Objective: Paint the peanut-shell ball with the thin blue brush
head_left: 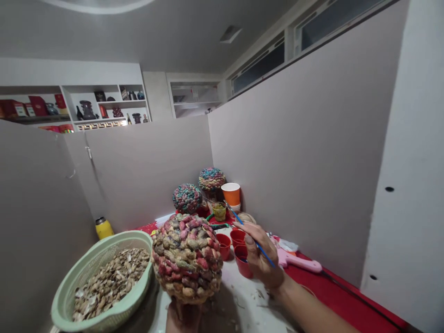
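Observation:
A round ball covered in peanuts in their shells (187, 259), painted partly red, pink and purple over tan, stands in front of me. Under it my left hand (182, 319) grips its base; most of the fingers are hidden by the ball. To the right, my right hand (263, 256) is closed on a blue-handled paintbrush (238, 218), its bristle end pointing up and away from the ball. Below and beside that hand are red paint cups (225, 245), at least one with dark paint inside (243, 261).
A green basket (100, 243) of nut-like shells stands at the left, near a yellow bottle (104, 228). Behind are two painted balls (187, 198), orange paper cup (231, 194) and a yellow-stained cup (219, 212). A pink corded glue gun (300, 262) lies right. Grey panels (305, 148) enclose the table.

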Motion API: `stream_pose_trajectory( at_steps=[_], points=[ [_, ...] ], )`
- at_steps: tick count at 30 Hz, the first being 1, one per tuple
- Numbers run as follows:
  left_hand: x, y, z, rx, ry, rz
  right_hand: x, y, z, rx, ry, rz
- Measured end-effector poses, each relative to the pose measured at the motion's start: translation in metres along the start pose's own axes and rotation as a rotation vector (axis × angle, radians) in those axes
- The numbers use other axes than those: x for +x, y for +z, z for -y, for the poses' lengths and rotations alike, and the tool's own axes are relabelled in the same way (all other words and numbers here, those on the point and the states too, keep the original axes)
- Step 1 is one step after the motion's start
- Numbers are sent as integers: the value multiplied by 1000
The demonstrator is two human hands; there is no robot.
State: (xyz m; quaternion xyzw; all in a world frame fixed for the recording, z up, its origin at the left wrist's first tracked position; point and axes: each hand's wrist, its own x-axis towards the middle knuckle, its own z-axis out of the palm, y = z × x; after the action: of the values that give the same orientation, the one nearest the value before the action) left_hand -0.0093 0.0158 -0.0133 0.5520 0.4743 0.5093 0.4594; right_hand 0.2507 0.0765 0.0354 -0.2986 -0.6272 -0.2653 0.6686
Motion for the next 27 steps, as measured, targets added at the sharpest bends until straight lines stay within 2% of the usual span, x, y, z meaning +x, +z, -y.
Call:
stream_pose_trajectory(
  at_steps=[9,15,21,27],
  points=[
    [3,4,13,83,26,-22,-3,-8,15,45,56,60],
    [0,1,3,48,5,-10,1,-20,21,108,86,44],
    [-6,-2,-9,9,-63,91,6,-37,37,176,134,49],
    [-8,4,-11,-58,-110,94,-1,-42,43,344,63,96]
  ],
)
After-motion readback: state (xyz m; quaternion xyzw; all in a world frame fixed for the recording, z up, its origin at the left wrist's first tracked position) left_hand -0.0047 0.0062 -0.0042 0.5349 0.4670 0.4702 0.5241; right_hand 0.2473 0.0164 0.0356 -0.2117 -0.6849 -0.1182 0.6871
